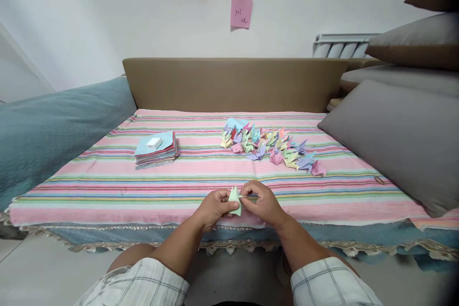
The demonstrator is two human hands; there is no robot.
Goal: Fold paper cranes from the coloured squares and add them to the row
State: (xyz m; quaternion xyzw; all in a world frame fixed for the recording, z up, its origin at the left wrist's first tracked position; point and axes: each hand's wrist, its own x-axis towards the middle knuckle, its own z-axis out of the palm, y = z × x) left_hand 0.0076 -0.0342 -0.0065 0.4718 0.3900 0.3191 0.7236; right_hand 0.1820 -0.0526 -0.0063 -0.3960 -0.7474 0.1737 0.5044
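Head view: a small pale green folded paper [235, 199] is held between both hands just above the near edge of a striped bedspread [107, 184], roughly at the middle of that edge. The left hand [214, 208] is closed on the paper's left side, the thumb pressed against the front face and the fingers curled behind it. The right hand [261, 202] is closed on the paper's right side, with thumb and forefinger pinched together on a thin point of the fold (the exact contact is too small to be made out). The two hands are nearly touching, with only the paper between them.

Toward the far edge of the bedspread, left of the middle, a stack of coloured paper sheets [156, 152] is laid flat, with a small white box [154, 142] resting on top of it. Right of the middle, a loose heap of folded paper cranes [268, 147] in yellow, pink, purple and light blue is spread out, trailing toward the right edge. Grey cushions [398, 129] are piled along the right edge, and a teal blanket [53, 124] is bunched at the left edge. A brown backrest [233, 83] is set along the far edge, and a pink note [241, 12] is stuck on the wall above it
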